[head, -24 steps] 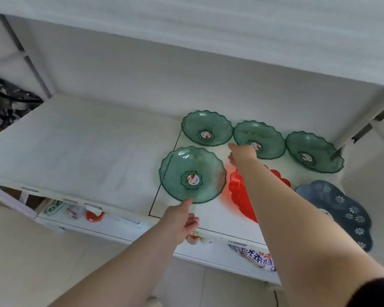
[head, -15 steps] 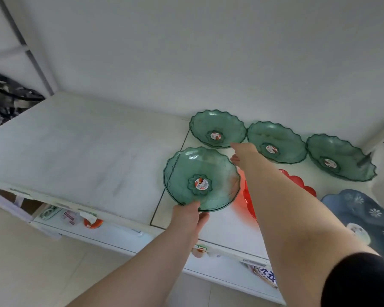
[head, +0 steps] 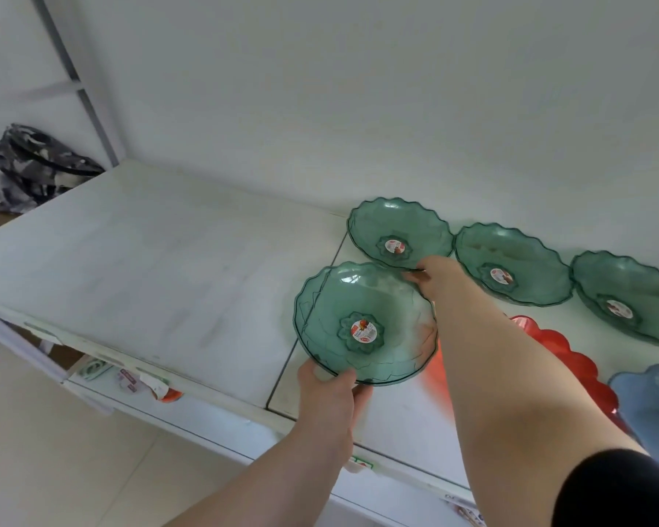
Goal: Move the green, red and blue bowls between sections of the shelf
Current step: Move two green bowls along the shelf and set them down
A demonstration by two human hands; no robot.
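Observation:
A green scalloped bowl (head: pixel 362 323) sits over the seam between the shelf's two sections. My left hand (head: pixel 330 395) grips its near rim, thumb on top. My right hand (head: pixel 432 277) holds its far right rim. Three more green bowls stand along the back wall: one (head: pixel 398 232) just behind my right hand, one (head: pixel 512 262) in the middle, one (head: pixel 630 296) at the right edge. A red bowl (head: pixel 560 351) lies largely hidden under my right forearm. A blue flowered bowl (head: pixel 647 393) shows at the lower right.
The white shelf's left section (head: pixel 149 268) is bare. A black seam (head: pixel 305 329) divides the sections. A camouflage bag (head: pixel 31 167) lies beyond the shelf's left end. A lower shelf (head: pixel 137 382) holds small packaged items. A grey upright post (head: pixel 77 81) stands at the back left.
My left hand has moved up from below the shelf edge and taken the green bowl's near rim. My right hand has closed on its far rim. The view has shifted closer.

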